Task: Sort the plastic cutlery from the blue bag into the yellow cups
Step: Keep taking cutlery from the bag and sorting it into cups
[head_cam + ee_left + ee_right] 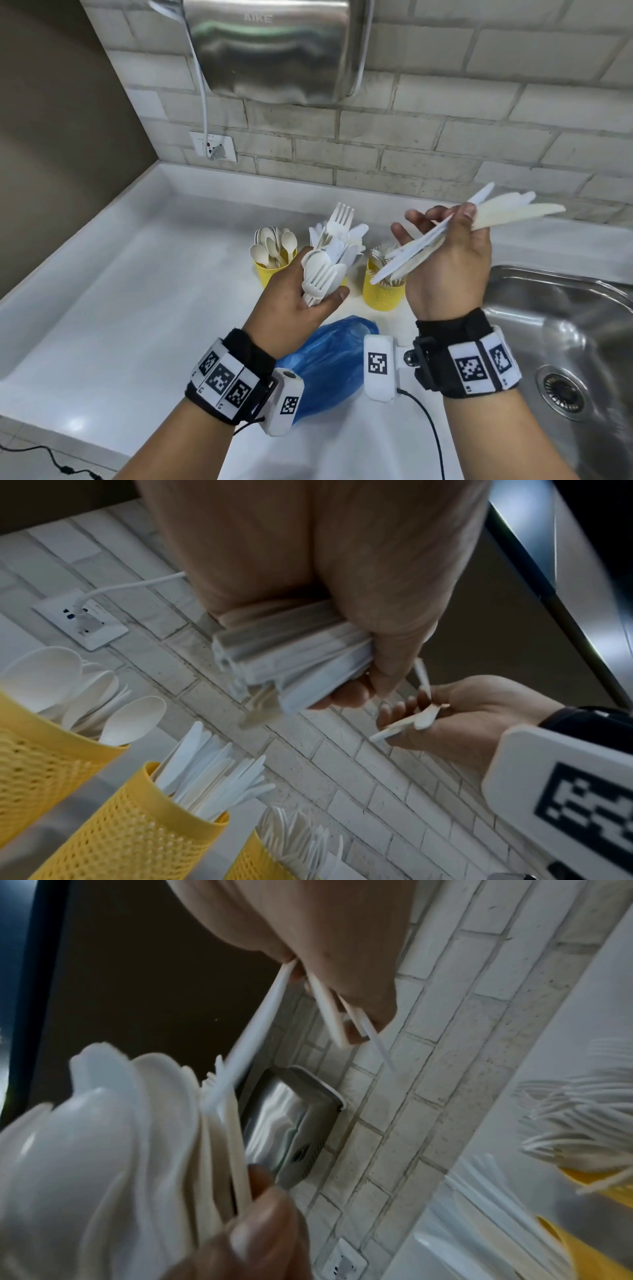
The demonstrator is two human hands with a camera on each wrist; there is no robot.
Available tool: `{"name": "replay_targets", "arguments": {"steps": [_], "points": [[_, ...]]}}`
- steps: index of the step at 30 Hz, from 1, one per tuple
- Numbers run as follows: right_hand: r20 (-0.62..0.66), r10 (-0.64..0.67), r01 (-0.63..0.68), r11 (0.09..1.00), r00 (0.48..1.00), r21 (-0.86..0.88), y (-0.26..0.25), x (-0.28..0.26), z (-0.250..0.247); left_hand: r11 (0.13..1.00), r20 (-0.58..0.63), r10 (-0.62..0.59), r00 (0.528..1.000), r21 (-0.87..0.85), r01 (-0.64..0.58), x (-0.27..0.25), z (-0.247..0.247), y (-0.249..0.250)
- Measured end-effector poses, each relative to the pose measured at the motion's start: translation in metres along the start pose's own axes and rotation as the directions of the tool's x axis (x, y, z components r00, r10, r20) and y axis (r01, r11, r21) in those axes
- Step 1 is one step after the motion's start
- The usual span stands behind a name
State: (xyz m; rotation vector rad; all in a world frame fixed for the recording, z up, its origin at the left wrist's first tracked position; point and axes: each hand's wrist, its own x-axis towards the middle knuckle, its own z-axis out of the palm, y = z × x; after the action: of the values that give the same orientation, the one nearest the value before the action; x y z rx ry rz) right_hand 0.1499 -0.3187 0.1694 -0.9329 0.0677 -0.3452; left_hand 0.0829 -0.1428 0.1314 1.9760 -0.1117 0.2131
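Note:
My left hand [318, 294] grips a mixed bundle of white spoons, forks and knives [329, 253] by the handles, above the yellow cups. My right hand [442, 226] holds several knives [486, 216] between thumb and fingers, blades pointing right. Three yellow mesh cups stand at the back of the counter: the spoon cup [270, 274], the knife cup [137, 831], mostly hidden behind the bundle in the head view, and the fork cup [383, 294]. The crumpled blue bag [329, 363] lies on the counter below my wrists.
A steel sink [565, 342] lies right of the cups. The white counter [137, 308] stretches left to a raised edge. A hand dryer [270, 48] hangs on the tiled wall above, its cord plugged into a socket [212, 145].

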Motion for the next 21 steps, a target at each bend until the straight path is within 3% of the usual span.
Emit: {"name": "replay_targets", "arguments": {"steps": [4,7,12,15,17,19,21], "points": [[0.027,0.004,-0.007,0.992,1.000,0.129,-0.007,-0.001,0.000,0.989,-0.056,-0.117,0.992,-0.095,0.111,0.001,0.000,-0.002],[0.082,-0.044,0.037,0.996,0.996,0.080,-0.006,-0.005,0.003,0.956,0.012,-0.143,0.990,-0.258,0.142,0.003,0.002,-0.003],[0.291,-0.048,0.032,0.998,0.955,0.060,0.000,-0.019,0.008,0.851,0.140,-0.173,0.975,-0.478,0.219,0.006,0.007,-0.002],[0.408,-0.048,0.062,0.998,0.912,-0.022,0.012,-0.028,0.006,0.684,0.222,-0.212,0.952,-0.662,0.307,0.007,0.012,-0.001],[0.452,-0.037,0.107,0.986,0.891,-0.131,0.021,-0.034,0.004,0.617,0.244,-0.213,0.946,-0.718,0.324,0.009,0.014,-0.002],[0.474,-0.016,0.138,0.965,0.880,-0.224,0.028,-0.040,0.002,0.604,0.254,-0.201,0.946,-0.728,0.324,0.009,0.016,-0.005],[0.454,0.008,0.122,0.959,0.891,-0.257,0.029,-0.041,0.003,0.649,0.242,-0.203,0.949,-0.692,0.316,0.009,0.015,-0.006]]}}
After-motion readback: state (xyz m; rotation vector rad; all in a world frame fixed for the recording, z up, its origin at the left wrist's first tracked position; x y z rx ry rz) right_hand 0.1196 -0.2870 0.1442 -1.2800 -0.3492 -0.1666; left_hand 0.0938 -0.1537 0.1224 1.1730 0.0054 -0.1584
